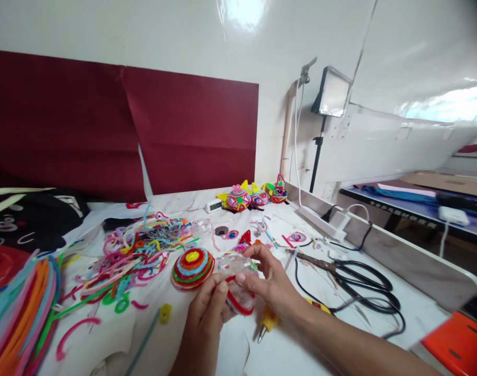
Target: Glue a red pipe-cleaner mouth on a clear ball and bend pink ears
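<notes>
Over the front middle of the table, my left hand (207,308) and my right hand (270,279) are both closed on a clear plastic shell (230,263), which looks rounded. A red pipe cleaner (238,305) curves along its lower rim, with my right thumb and left fingertips touching it. My fingers hide part of the shell. Just left of it rests a dome (193,267) wrapped in rings of coloured pipe cleaner with a yellow centre. Below my right wrist lies a yellow glue gun (268,319), its metal tip pointing down toward the front.
Large black-handled scissors (351,274) lie to the right near a black cord. Mixed pipe-cleaner pieces (132,261) pile up at left, beside a bundle of long ones (30,313). Colourful finished figures (238,198) and a small digital timer (213,206) stand at the back. A power strip (320,222) runs along the right edge.
</notes>
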Demonstrator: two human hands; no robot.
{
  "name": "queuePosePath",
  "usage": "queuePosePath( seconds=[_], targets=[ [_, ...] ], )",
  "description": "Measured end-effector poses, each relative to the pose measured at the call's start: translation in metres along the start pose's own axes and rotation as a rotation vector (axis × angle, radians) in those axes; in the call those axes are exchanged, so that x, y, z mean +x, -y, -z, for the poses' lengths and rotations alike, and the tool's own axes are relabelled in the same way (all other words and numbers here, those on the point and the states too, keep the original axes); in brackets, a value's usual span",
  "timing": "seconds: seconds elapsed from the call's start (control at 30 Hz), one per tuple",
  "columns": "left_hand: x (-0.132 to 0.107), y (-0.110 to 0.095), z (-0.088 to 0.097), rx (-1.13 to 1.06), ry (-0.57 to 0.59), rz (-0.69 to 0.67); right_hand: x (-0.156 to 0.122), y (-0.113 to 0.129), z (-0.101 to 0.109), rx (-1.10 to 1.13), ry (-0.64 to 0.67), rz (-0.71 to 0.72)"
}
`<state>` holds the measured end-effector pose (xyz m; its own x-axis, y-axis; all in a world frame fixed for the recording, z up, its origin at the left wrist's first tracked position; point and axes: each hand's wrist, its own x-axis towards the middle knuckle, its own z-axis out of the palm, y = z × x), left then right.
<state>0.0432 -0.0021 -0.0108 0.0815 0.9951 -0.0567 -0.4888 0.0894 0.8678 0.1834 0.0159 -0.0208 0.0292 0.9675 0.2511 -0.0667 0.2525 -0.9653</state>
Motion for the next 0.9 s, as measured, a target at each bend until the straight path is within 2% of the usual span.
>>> queuePosePath(
  seconds=[0.9],
  targets=[
    [0.0009,-0.0026,-0.0025,-0.083,-0.075,0.064,0.0018,0.0007,0.0013,-0.1,0.002,0.019]
  ],
)
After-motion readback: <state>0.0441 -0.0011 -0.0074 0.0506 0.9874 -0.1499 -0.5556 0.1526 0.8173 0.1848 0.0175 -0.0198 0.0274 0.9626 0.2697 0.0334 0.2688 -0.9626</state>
